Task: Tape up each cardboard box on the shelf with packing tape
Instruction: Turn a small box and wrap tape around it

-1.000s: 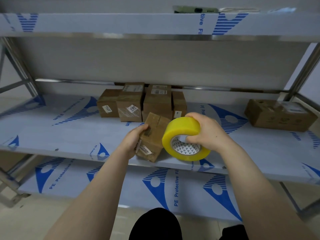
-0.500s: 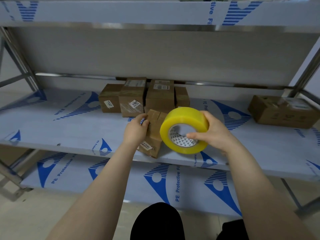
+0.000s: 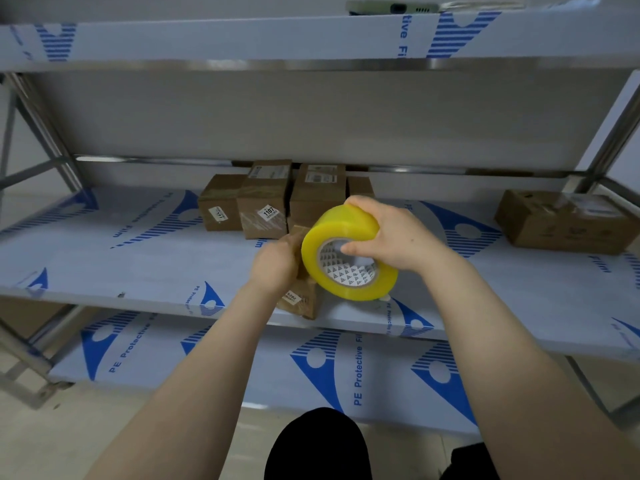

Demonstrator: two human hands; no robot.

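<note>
Shelving: metal rack, boards wrapped in white film with blue print; the middle shelf (image 3: 138, 261) spans the view.
Task box: the small box (image 3: 302, 302), brown cardboard, sits near the centre of view, its lower corner reaching the middle shelf's front edge; a label shows on its near face, and the hand and roll hide most of it.
Left side: the left hand (image 3: 273, 265) is at 9 o'clock of the small box, fingers curled over its upper edge, gripping it.
Tape: the tape roll (image 3: 341, 225), yellow, is at 2 o'clock of the small box and overlaps it, core turned toward the camera; whether tape is stuck to the cardboard cannot be told.
Right side: the right hand (image 3: 398, 237) grips the tape roll, thumb inside the core, fingers over the outer band.
Behind: the back boxes (image 3: 266, 199) stand packed side by side at 12 o'clock of the small box, one labelled 1107.
Off to 3 o'clock: the far box (image 3: 561, 220) lies well apart.
Below: the lower shelf (image 3: 242, 368) shows at 6 o'clock.
</note>
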